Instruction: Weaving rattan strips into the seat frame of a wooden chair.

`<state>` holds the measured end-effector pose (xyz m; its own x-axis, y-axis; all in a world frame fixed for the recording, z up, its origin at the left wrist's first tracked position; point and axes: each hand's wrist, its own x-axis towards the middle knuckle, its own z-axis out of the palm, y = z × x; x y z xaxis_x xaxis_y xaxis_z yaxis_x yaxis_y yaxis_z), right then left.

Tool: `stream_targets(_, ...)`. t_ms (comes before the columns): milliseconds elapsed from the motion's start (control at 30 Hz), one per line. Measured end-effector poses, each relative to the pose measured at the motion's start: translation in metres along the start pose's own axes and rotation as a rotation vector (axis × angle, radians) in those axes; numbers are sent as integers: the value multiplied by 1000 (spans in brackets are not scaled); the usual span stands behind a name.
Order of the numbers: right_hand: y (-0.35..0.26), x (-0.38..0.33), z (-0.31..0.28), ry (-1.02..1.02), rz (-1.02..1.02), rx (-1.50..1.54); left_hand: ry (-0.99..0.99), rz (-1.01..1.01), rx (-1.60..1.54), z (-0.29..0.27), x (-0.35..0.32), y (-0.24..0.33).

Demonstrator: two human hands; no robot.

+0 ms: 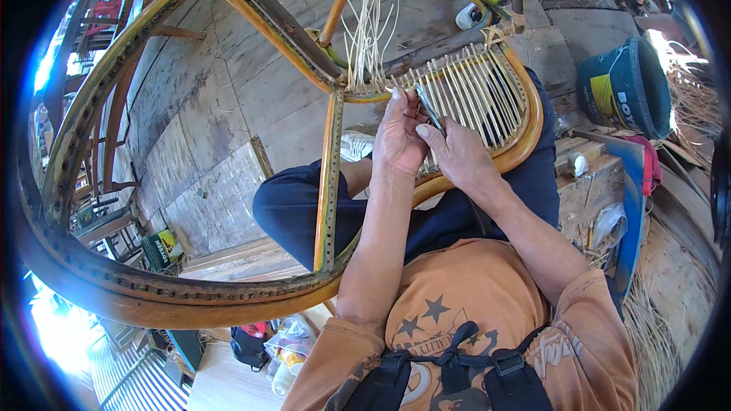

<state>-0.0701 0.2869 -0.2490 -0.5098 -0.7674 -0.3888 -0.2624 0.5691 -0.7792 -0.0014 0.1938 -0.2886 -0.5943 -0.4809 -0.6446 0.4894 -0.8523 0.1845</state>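
Rattan frame [329, 183] lies across your lap, its wide hoop sweeping out past your left knee and its small rounded panel set above your right thigh. Pale cane strips [480, 91] span that panel side by side, from its far rail to its curved near rim. At the panel's left end, your left hand [401, 137], palm showing, has its fingers bent together by the far rail; whether they pinch a strip, one cannot tell. Your right hand [461, 156] is closed around a slim blue-grey tool [428, 105], angled toward the left fingertips. Just left of both hands, loose strands [368, 42] fan out beyond the far rail. You wear navy trousers [289, 209] and an orange T-shirt [464, 281], with black straps [518, 380] over the chest. Toward the right edge of the worn floor [228, 198] is a dark green bucket [598, 99] with a yellow label; nearer you, a clear plastic bag [609, 222] lies crumpled.
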Motion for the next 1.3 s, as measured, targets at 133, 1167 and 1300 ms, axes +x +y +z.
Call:
stream_targets(133,1,-2,-8,-36,7,16,33,41,38,-4,3,-1)
stream_targets(1167,274,-157,-142,762,469,-440,75,-108,854,-53,-44,66)
stream_targets(1300,252,-151,-150,737,309,-312,141,-71,845,-40,-48,55)
